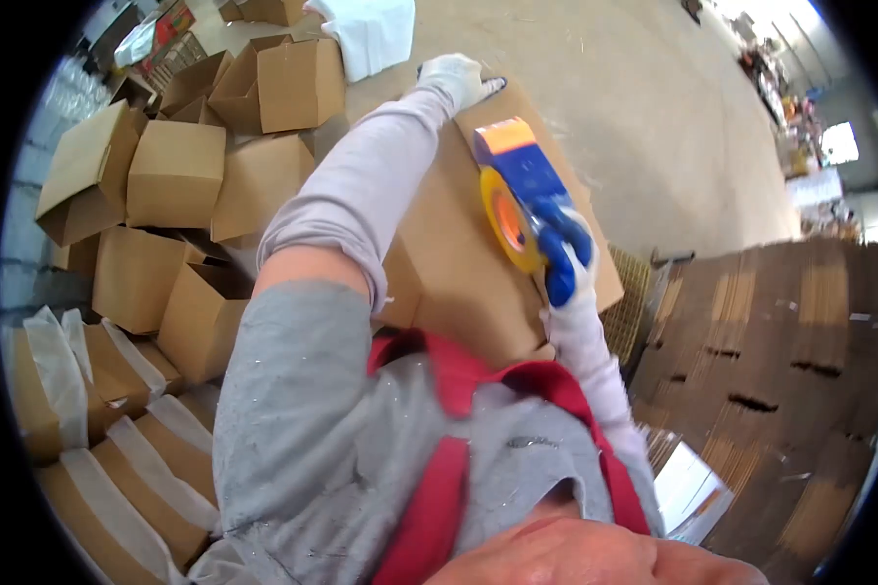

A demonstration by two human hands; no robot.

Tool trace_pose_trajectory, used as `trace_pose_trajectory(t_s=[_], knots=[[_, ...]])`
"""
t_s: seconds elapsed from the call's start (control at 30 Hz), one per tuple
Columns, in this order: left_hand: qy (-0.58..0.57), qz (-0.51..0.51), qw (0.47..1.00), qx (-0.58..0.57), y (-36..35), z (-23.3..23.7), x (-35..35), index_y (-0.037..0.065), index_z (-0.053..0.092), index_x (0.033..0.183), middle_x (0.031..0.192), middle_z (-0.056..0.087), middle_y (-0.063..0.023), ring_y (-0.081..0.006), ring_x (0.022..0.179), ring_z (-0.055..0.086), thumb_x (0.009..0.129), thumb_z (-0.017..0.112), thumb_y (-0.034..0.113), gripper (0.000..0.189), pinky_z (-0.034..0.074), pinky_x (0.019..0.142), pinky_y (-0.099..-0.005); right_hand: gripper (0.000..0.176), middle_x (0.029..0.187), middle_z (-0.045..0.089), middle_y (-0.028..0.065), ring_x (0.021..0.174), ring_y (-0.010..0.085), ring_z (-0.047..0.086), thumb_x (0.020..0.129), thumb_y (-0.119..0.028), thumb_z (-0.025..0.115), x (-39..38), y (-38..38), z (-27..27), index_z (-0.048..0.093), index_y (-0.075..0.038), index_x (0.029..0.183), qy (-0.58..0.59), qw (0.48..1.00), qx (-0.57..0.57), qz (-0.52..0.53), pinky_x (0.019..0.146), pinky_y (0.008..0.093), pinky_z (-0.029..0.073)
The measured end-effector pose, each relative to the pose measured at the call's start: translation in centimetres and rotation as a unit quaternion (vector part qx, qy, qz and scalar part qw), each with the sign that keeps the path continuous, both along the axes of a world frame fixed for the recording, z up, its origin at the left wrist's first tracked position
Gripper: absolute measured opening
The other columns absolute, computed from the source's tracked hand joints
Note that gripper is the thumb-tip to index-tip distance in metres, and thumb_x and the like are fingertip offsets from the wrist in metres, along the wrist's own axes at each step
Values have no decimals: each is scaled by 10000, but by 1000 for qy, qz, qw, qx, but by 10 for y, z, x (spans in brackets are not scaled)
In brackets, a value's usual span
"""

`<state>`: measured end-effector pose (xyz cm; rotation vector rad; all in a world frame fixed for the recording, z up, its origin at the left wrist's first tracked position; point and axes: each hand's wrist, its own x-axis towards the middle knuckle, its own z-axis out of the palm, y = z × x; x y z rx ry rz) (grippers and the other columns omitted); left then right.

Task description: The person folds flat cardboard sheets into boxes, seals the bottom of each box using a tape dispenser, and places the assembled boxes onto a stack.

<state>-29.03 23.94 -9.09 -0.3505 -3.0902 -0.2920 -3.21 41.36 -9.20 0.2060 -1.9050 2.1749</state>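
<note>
A large brown cardboard box (458, 234) lies in front of my body. My right hand (571, 258), in a white glove with blue coating, is closed around the handle of a blue tape dispenser (537, 168). A roll of yellow tape (492, 210) sits on the dispenser, and its orange end points away from me over the box. My left hand (456, 80), in a similar glove, rests at the far left corner of the box. One blue-coated digit stretches out over the edge; the other fingers are partly hidden.
Several open cardboard boxes (176, 161) are heaped on the left. Boxes with white wrapping strips (132, 478) stand at the lower left. Stacked flat cardboard (771, 361) rises on the right, beside a woven basket (630, 292). A white sheet-like bundle (371, 37) lies beyond the boxes.
</note>
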Motion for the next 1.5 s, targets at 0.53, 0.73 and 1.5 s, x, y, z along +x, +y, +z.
trace_pose_trajectory(t_s=[0.53,0.73,1.5], knots=[[-369,-162,777,484,-47,46,119,0,649,899,672,611,-69,-104,488,541,901,556,449,458,434,420,-238,260,1015,611,87,775,120,555,783,-67,617,8,29,-3,603,-2,1035,-53,996,22,75,718,245,438],[-436,-72,596,671,-43,26,126,25,640,887,699,592,-50,-105,490,528,913,519,465,457,417,450,-229,262,965,612,78,778,123,555,765,-35,594,3,21,33,627,11,1021,-55,994,10,96,702,248,443],[-72,-93,988,100,-36,-23,-48,74,582,1188,1224,565,-195,-353,1126,534,940,355,501,543,410,958,-401,345,1123,625,129,1025,195,592,865,-101,592,-53,-11,46,544,54,1169,-56,987,18,151,913,315,454]])
